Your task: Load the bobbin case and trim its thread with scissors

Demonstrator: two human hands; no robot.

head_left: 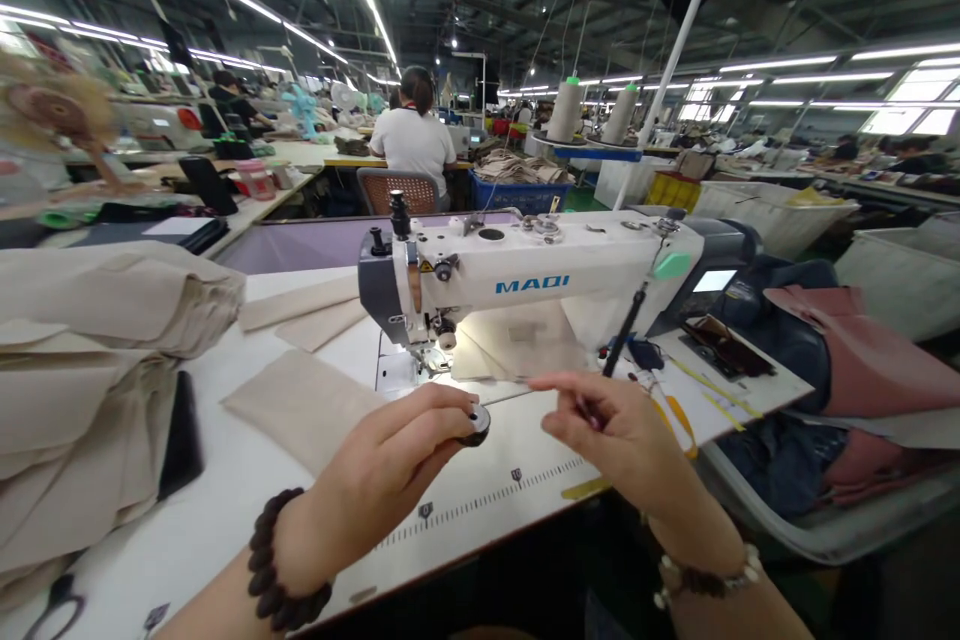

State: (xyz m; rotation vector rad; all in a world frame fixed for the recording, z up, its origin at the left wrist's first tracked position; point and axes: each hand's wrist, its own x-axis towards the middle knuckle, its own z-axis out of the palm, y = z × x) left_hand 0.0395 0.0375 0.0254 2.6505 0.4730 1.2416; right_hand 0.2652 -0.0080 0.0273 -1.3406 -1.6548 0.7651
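Observation:
My left hand (397,465) is closed round a small round black and silver bobbin (477,424), held just above the white table in front of the sewing machine (525,285). My right hand (615,435) is beside it, fingers pinched together; a thin thread seems to run from the bobbin to those fingers. Both hands hover over the ruler marks printed on the table's front edge. The needle area (431,355) of the machine lies just beyond my left hand.
Beige fabric pieces (304,405) lie flat left of the machine, and a tall stack of beige cloth (97,360) fills the far left. A phone (724,345) rests at the right. Bins with blue and pink cloth (862,370) stand right. A seated person (414,140) works ahead.

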